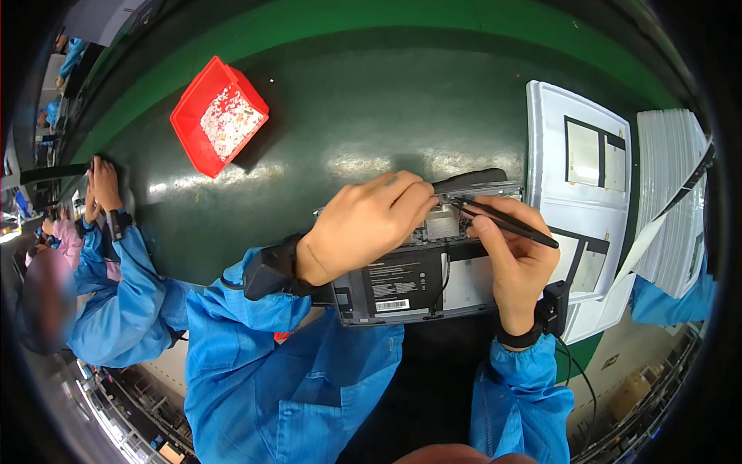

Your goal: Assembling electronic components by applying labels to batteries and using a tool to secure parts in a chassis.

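Observation:
An opened laptop chassis (pixel 348 300) lies in front of me at the table's near edge, its insides facing up. A black battery (pixel 394 280) fills its near left part, and a metal-covered circuit board (pixel 442 224) shows between my hands. My right hand (pixel 519 251) is closed around black tweezers (pixel 514 223), their tips down at the board's far side. My left hand (pixel 367 220) reaches over the chassis from the left with its fingers curled at the board. Whatever those fingertips pinch, if anything, is hidden beneath them.
A red bin (pixel 202 147) with many small white pieces stands at the far left. White trays (pixel 541 147) with dark-edged panels lie to the right, beside a stack of white sheets (pixel 671 193). Another person in a blue sleeve (pixel 124 325) works at the left.

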{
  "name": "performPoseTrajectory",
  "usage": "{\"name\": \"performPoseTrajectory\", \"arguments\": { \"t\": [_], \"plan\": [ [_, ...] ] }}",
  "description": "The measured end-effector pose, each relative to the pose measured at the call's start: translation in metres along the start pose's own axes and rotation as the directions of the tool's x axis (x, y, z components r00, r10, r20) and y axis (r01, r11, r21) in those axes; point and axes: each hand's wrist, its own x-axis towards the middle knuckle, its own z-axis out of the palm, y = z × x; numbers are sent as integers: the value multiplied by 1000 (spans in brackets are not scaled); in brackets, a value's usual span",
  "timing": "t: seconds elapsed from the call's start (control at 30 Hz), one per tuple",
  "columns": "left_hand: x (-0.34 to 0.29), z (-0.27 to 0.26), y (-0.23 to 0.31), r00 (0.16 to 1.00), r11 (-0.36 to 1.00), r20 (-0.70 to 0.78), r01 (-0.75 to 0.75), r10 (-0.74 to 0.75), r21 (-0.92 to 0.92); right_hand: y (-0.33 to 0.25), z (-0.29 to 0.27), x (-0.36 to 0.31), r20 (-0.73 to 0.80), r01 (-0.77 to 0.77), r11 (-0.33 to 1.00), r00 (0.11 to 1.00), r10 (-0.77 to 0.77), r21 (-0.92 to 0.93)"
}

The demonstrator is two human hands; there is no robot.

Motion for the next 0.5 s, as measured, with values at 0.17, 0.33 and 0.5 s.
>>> {"name": "performPoseTrajectory", "arguments": {
  "t": [0.17, 0.33, 0.5],
  "plan": [
    [-9, 2, -9, 998, 997, -6, -65, 65, 42, 20, 9, -1, -6, 65, 993, 998, -66, -97],
    [-9, 1, -10, 997, 996, -18, -75, 74, -44, 20, 13, 3, 10, 68, 967, 998, -67, -244],
    [-8, 2, -8, 996, 970, -30, 73, -82, -233, 23, 17, 4, 1, 78, 956, 997, -81, -282]
  ]
}}
